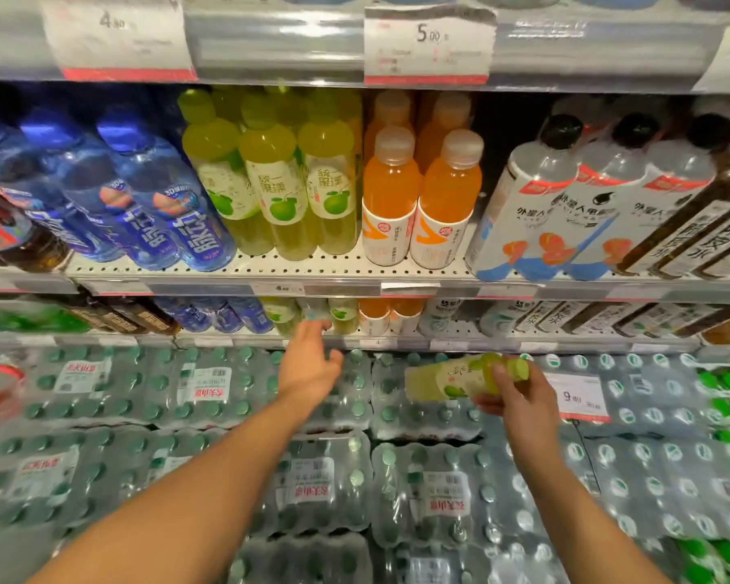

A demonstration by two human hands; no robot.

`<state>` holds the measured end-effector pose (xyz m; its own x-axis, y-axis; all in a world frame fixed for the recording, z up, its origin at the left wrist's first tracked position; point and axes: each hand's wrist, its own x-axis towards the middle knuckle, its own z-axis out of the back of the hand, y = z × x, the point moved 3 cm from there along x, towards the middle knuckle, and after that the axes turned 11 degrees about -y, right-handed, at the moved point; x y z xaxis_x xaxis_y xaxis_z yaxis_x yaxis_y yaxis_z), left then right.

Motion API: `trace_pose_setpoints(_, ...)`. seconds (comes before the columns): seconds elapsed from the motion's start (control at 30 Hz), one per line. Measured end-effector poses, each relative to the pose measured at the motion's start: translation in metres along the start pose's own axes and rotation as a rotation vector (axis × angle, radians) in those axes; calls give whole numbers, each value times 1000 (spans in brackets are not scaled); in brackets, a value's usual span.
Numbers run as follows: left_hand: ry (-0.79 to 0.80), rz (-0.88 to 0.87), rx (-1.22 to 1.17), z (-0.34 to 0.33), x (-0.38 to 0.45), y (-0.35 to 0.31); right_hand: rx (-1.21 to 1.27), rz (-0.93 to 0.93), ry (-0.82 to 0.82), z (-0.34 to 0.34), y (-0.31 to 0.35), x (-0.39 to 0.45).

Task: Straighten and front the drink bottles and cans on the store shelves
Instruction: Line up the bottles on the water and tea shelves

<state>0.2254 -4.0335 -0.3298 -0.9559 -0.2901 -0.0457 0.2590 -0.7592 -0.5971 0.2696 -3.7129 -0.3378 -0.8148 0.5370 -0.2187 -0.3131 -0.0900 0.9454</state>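
We hold a green juice bottle [460,378] sideways in our right hand [519,394], fingers curled round its neck end, cap pointing right, over the shrink-wrapped water packs [321,482] near us. Our left hand [310,364] reaches with relaxed, spread fingers toward the lower shelf [228,341], gripping nothing. On the middle shelf, matching green bottles [279,179] read 统一果漾; price tags [428,40] above read 4.80 and 5.00

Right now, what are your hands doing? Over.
Left hand open, reaching toward lower shelf. Right hand holds green bottle sideways. Nothing blocking.
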Motion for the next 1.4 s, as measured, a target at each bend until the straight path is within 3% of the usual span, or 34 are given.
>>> trace_pose_setpoints(0.17, -74, 221, -49, -13, 51, 21, 91, -120, -29, 16, -20, -44)
trace_pose_setpoints(0.43, -57, 382, -5, -21, 97, 26, 71, -154, -15, 27, -26, -71)
trace_pose_setpoints(0.57, 24, 335, 102, -22, 114, 33, 16, -131, 36, 29, -18, -75)
trace_pose_setpoints(0.73, -171, 263, 126, -4, 106, 36, -47, -108, 83, 26, -18, -84)
trace_pose_setpoints(0.93, -203, -6, 207, 7, 61, 50, -181, -88, 193, 15, -34, -103)
trace_pose_setpoints(1.03, -219, -95, 129, 18, 38, 58, -248, -63, 244, 7, -36, -109)
trace_pose_setpoints(1.2, -336, -77, -15, 37, 10, 72, -312, -3, 319, -13, -25, -113)
trace_pose_setpoints(1.3, -381, 58, -363, 48, -14, 78, -310, 28, 344, -35, -16, -112)
trace_pose_setpoints(1.33, -372, 127, -434, 49, -23, 83, -301, 49, 358, -45, -11, -112)
trace_pose_setpoints(1.4, -290, 68, -382, 44, -42, 95, -259, 96, 389, -64, 0, -113)
